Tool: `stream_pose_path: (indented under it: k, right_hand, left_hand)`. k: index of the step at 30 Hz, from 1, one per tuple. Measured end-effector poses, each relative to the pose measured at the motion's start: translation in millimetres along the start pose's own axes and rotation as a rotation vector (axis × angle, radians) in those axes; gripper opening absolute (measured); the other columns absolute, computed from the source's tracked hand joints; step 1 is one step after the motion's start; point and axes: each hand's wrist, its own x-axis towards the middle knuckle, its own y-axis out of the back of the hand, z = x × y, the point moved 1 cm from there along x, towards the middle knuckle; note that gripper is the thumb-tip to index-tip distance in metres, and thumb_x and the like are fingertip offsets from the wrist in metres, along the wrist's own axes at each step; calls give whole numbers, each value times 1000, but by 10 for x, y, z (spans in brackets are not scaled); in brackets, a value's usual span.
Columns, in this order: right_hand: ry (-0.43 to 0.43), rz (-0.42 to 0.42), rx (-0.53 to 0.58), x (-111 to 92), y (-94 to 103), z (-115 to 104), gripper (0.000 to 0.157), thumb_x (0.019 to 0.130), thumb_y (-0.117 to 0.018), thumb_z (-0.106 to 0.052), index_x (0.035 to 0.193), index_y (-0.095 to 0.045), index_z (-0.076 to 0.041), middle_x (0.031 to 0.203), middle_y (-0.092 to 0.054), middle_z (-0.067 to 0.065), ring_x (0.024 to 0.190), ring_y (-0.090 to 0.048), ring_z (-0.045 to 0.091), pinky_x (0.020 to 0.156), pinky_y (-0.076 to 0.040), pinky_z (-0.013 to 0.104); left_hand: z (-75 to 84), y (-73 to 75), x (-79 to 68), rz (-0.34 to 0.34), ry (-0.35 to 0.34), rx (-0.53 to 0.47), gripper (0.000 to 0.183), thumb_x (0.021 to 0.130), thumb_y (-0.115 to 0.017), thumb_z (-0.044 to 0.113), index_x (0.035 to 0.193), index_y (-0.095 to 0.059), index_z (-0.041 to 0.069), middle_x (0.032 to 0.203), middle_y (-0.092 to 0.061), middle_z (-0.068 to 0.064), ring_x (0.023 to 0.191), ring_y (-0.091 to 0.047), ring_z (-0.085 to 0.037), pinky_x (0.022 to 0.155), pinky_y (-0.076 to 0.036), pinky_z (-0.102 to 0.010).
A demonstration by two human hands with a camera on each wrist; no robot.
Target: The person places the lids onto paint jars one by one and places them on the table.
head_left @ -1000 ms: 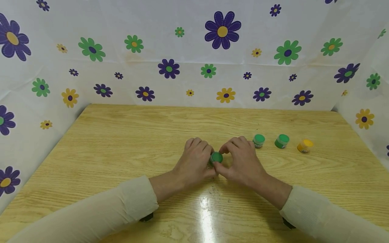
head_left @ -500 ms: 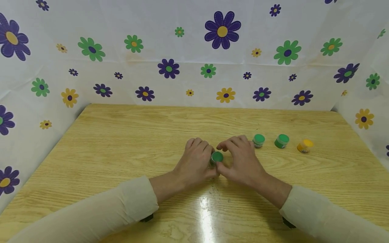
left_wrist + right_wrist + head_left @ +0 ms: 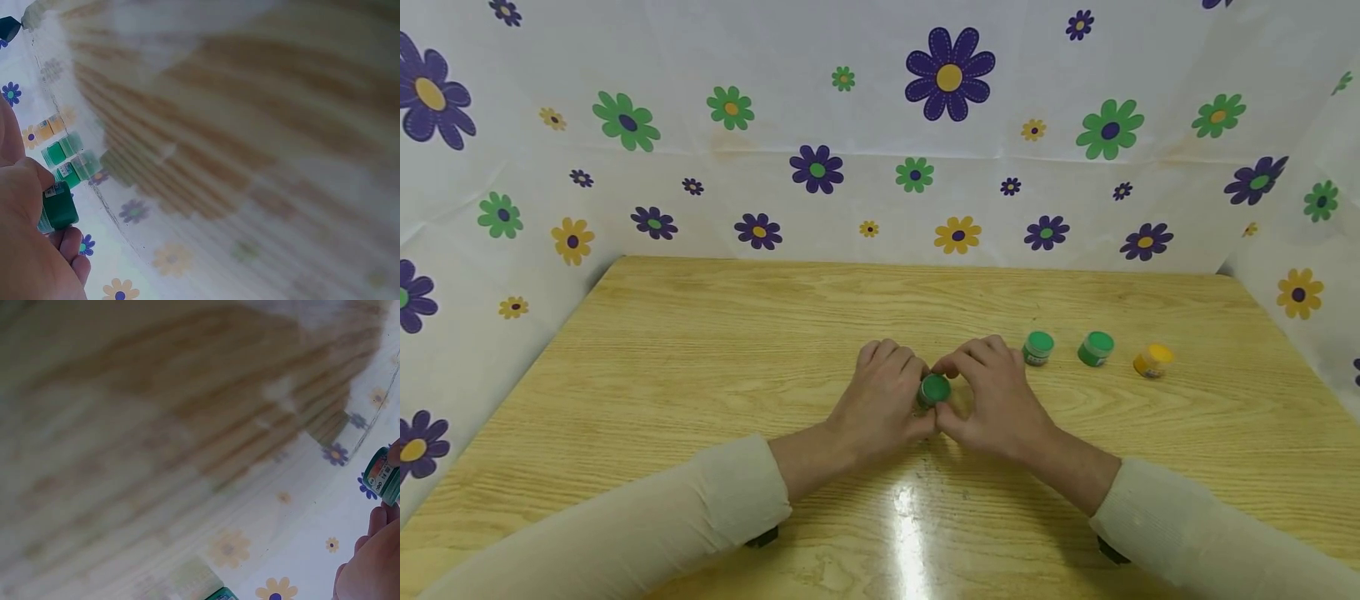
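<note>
A small dark green paint jar [image 3: 935, 389] stands between both hands near the middle of the table in the head view. My left hand [image 3: 883, 392] grips its left side, thumb at the near edge and fingers behind. From the right, my right hand [image 3: 996, 400] closes on the upper rim, its index finger at the far edge and thumb at the near one. In the left wrist view the green jar [image 3: 59, 206] shows between thumb and fingers. The right wrist view catches the labelled side of the jar [image 3: 380, 472] at the right edge, partly covered by the right hand.
Two lighter green jars [image 3: 1038, 348] [image 3: 1097, 348] and a yellow jar [image 3: 1152, 360] stand in a row beyond the right hand. A flower-print cloth [image 3: 865, 108] rises behind the wooden table [image 3: 737, 325] and along both sides.
The right index finger lifts off the far rim half a second ago, then comes back to it, while the right thumb shifts along the near side. The left hand stays in place on the jar.
</note>
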Motion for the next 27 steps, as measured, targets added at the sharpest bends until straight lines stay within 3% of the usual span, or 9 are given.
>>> stream_pose_path:
  k: [27]
  right_hand:
    - [-124, -60, -92, 8, 31, -45, 33, 78, -78, -43, 86, -68, -13, 84, -64, -3, 90, -50, 20, 86, -36, 42]
  left_hand:
    - [7, 3, -2, -7, -19, 3, 26, 80, -76, 31, 90, -66, 10, 87, -62, 1, 90, -51, -19, 91, -38, -39]
